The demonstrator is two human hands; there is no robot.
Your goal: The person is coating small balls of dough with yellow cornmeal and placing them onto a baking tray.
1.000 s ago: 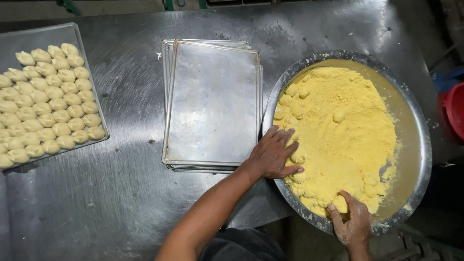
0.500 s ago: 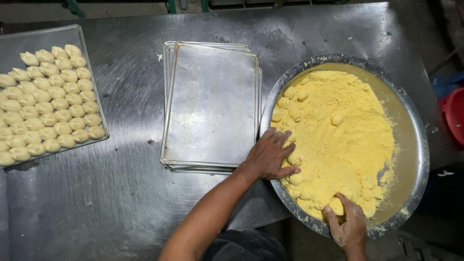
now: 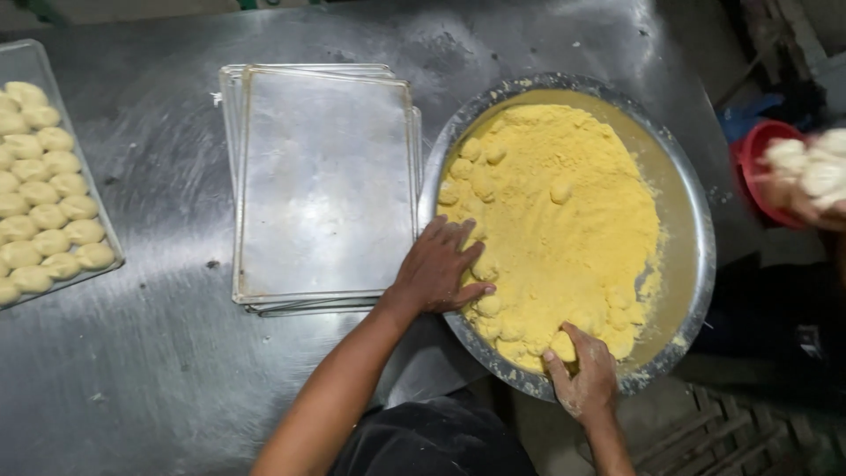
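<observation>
A wide round metal pan (image 3: 701, 238) holds a heap of yellow crumbly dough (image 3: 564, 220) with several rolled balls along its left and near side. My left hand (image 3: 436, 269) lies flat on the pan's left rim, fingers spread, holding nothing. My right hand (image 3: 583, 375) is at the near rim, fingers curled around a small yellow dough ball (image 3: 562, 345).
A stack of empty rectangular metal trays (image 3: 322, 185) lies left of the pan on the steel table (image 3: 150, 370). A tray (image 3: 110, 242) with rows of dough balls (image 3: 48, 198) sits at the far left. At the right edge another person's hand (image 3: 815, 189) holds pale balls by a red bowl (image 3: 753, 154).
My right hand has closed more tightly around the dough ball at the near rim. My left hand stays on the pan's rim. Another person's hand has appeared at the right.
</observation>
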